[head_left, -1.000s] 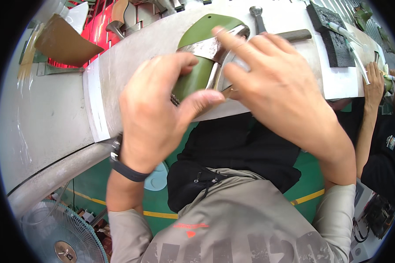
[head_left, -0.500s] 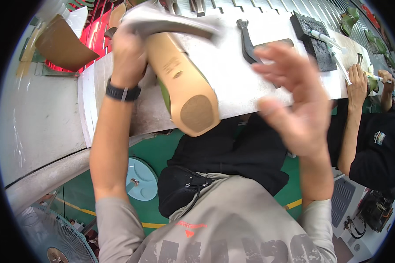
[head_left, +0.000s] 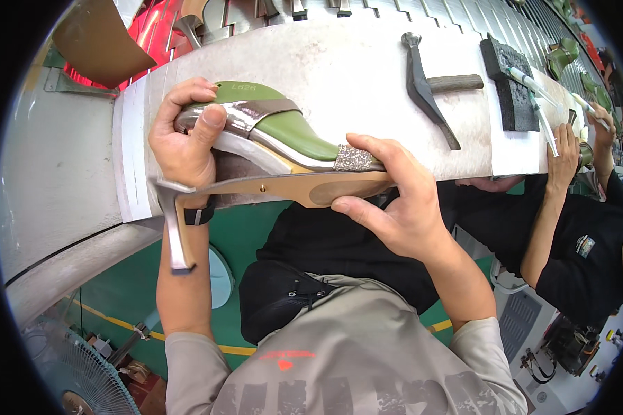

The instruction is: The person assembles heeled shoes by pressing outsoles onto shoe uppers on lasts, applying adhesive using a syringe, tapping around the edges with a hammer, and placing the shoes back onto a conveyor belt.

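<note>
Across my front, a high-heeled sandal on a green shoe last (head_left: pixel 294 135) is held sideways in both hands. It has a metallic back strap (head_left: pixel 239 116) and a glittery toe band (head_left: pixel 353 158). My left hand (head_left: pixel 183 135) grips the back of the sandal, its thumb over the strap. Around the toe end closes my right hand (head_left: pixel 401 197), fingers above and thumb against the tan sole (head_left: pixel 284 188). The sole meets the upper at the toe and stands apart from it toward the back. A shiny heel (head_left: pixel 174 228) points down over my left wrist.
A dark hammer (head_left: pixel 422 86) with a wooden handle lies on the white bench (head_left: pixel 339 55). Right of it are a black block (head_left: pixel 509 83) and white tubes. A co-worker's hands (head_left: pixel 567 149) work at far right. Slatted rack behind; fan (head_left: pixel 83 373) lower left.
The sandal has turned from sole toward me to side-on, its heel swinging from the top to the lower left. My right hand, open in the air before, has taken hold of the toe.
</note>
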Demonstrator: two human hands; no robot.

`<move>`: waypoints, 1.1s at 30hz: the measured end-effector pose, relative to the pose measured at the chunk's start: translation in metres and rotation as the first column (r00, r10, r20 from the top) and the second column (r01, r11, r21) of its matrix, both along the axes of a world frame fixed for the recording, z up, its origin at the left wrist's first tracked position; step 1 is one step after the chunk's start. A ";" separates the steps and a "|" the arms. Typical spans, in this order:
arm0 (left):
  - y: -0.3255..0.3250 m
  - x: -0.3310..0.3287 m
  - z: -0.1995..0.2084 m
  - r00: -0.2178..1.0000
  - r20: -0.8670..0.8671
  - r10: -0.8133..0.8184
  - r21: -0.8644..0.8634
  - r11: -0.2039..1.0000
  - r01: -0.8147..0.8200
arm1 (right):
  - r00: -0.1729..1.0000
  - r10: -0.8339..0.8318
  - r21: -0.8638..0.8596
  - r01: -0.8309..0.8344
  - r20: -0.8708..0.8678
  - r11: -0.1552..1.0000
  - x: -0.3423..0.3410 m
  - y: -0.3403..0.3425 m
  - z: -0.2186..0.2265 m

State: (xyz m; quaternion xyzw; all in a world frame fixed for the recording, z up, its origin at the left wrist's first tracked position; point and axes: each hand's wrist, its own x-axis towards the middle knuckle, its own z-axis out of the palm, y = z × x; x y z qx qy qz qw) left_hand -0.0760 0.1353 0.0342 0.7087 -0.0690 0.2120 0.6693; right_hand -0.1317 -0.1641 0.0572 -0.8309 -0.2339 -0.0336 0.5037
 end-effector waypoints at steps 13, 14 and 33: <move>-0.006 -0.001 0.004 0.999 0.035 -0.009 0.017 1.000 0.008 | 0.690 0.392 0.372 -0.188 -0.608 0.909 0.044 -0.017 0.028; -0.005 -0.001 0.005 0.999 0.036 -0.015 0.028 1.000 0.014 | 0.679 0.455 0.437 -0.213 -0.577 0.874 0.049 -0.019 0.027; -0.013 -0.006 0.015 0.998 -0.059 0.015 0.042 0.999 -0.012 | 0.673 0.205 0.239 -0.043 -0.711 0.970 0.038 0.025 0.065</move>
